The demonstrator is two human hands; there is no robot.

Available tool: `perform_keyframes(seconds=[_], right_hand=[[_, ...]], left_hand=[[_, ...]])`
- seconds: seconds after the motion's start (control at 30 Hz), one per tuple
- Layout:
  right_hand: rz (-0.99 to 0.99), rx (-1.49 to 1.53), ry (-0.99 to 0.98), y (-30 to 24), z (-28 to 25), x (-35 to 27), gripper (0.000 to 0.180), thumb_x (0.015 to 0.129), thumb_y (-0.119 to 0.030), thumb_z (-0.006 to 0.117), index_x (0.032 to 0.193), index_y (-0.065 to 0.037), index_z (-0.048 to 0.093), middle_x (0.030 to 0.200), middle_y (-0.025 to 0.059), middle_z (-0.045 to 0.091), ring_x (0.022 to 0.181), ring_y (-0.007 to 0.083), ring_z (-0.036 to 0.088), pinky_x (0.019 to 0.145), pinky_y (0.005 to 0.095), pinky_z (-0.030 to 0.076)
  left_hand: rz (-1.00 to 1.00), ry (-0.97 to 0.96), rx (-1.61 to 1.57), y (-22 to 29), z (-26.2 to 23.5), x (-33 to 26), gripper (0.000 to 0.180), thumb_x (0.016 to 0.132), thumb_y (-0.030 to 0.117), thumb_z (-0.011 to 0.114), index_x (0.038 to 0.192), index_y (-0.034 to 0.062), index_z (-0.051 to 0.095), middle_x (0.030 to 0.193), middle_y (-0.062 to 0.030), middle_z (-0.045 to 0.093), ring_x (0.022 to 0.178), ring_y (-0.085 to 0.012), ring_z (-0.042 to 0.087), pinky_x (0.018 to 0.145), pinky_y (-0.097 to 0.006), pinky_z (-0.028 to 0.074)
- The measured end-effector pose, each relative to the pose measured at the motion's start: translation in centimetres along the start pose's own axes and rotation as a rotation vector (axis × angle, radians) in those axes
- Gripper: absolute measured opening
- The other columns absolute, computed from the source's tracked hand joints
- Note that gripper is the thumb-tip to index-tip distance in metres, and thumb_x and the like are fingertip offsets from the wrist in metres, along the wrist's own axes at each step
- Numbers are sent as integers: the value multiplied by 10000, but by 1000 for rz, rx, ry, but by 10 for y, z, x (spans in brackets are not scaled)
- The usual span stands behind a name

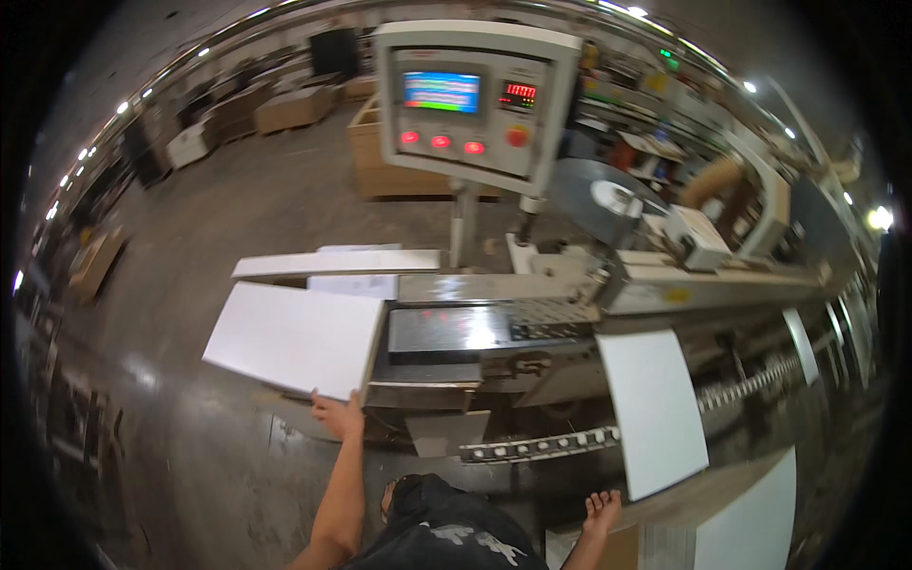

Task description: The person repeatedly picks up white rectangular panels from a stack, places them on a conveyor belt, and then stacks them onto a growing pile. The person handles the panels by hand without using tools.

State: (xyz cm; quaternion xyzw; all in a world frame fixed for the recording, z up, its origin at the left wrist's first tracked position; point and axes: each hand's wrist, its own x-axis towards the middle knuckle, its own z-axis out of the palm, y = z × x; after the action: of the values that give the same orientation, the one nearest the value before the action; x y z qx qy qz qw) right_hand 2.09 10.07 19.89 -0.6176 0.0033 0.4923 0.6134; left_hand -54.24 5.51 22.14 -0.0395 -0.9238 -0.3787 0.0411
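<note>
At the near right corner of a white panel (294,332), my left hand (339,415) has its fingers and thumb on the edges and grips it. The panel lies at the left end of the machine, beside a metal bed (442,330). My right hand (602,510) holds nothing; its fingers are loosely bent and a little apart. Just above it, another white panel (654,408) lies across a roller conveyor (541,447). To its right is a stack of panels (750,522) with a white top.
A control box (475,100) with a lit screen and red buttons stands on a post behind the metal bed. A large round reel (608,199) is mounted at the right. Brown cartons (294,107) and a wooden crate (370,157) stand on the floor behind.
</note>
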Motion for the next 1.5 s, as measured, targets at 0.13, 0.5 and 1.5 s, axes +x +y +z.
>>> perform_keyframes(seconds=[0.13, 0.5, 1.5], right_hand=[[-12, -221, -104, 19, 33, -40, 226, 1039, -297, 485, 954, -94, 538, 700, 15, 528, 567, 166, 546, 490, 309, 498], [-85, -502, -615, 123, 151, -195, 141, 1004, -221, 575, 981, -82, 575, 741, 68, 614, 599, 203, 651, 500, 320, 534], [-190, -587, -552, 274, 149, -342, 259, 1029, -238, 546, 913, -6, 550, 835, 12, 537, 763, 125, 489, 686, 301, 437]], left_hand=[[41, -228, 72, -9, -29, 18, 979, 763, 425, 820, 1507, 90, 279, 1357, -241, 346, 1120, -429, 557, 919, -509, 490], [27, -328, -95, -23, -55, 19, 919, 795, 178, 794, 1507, 109, 218, 1346, -266, 404, 1074, -468, 594, 894, -524, 490], [-479, -506, -930, -232, -142, 263, 222, 918, 195, 693, 1024, 11, 630, 754, -19, 591, 605, -115, 540, 547, -273, 476]])
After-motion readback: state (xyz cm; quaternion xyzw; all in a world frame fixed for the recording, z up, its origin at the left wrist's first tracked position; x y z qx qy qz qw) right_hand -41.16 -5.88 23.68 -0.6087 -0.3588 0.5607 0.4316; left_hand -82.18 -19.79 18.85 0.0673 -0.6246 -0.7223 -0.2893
